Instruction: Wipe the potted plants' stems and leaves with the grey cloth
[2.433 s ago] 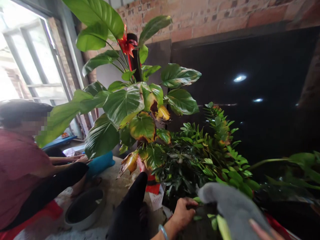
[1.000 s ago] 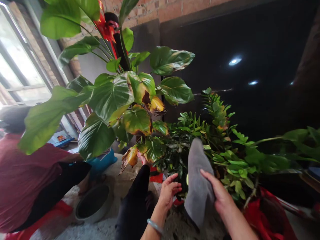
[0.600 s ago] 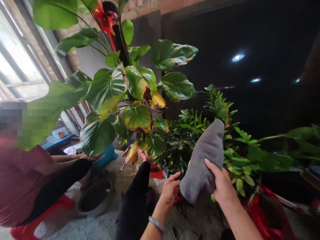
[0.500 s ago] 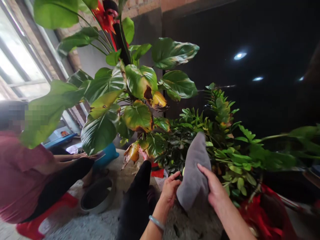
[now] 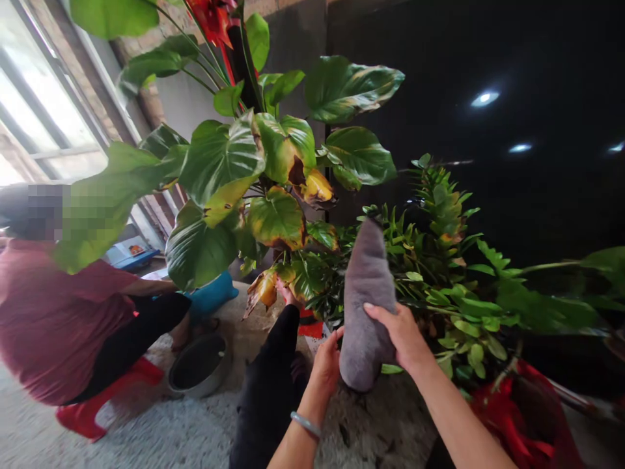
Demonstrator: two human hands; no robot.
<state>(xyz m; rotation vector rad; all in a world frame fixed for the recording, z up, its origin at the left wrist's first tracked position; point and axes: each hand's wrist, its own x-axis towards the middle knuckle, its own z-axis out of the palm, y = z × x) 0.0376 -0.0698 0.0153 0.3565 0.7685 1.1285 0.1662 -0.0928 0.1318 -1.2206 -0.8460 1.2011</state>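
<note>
- Far left: a second person (image 5: 53, 326) in a red top crouches over a red stool (image 5: 92, 410) beside the window (image 5: 43, 117). Their hands are hidden behind leaves, well apart from the work at centre.
- Left of centre: a grey bowl (image 5: 200, 371) sits on the floor (image 5: 146, 443), near the wearer's black-clad knee (image 5: 271, 378).
- Centre, above: the big-leaved plant (image 5: 219, 163) spreads broad glossy leaves. Some of the lower ones, such as the yellowed leaf (image 5: 317, 187), are brown at the edges.
- Centre, below: the left hand (image 5: 326, 361), with a bracelet (image 5: 305, 423) at the wrist, touches the lower left edge of the cloth with its thumb raised. Its fingers lie behind the cloth, so it cannot be told whether its grip is closed.
- Centre: the grey cloth (image 5: 366, 293) stands upright among the fronds of the small-leaved plant (image 5: 439, 260), with its tip near the top of the foliage.
- Right of centre: the right hand (image 5: 398, 332) has its grip closed on the cloth, fingers laid across the front.
- Change: half a second ago the cloth leaned lower, its tip well down in the fronds. It has since risen and straightened, and the right hand has climbed with it. Judged from this, the cloth is travelling along the fronds, not resting on them.
- Far right: a red wrapping (image 5: 508, 417) lies low under the fronds, in front of a dark panel (image 5: 537, 195).
</note>
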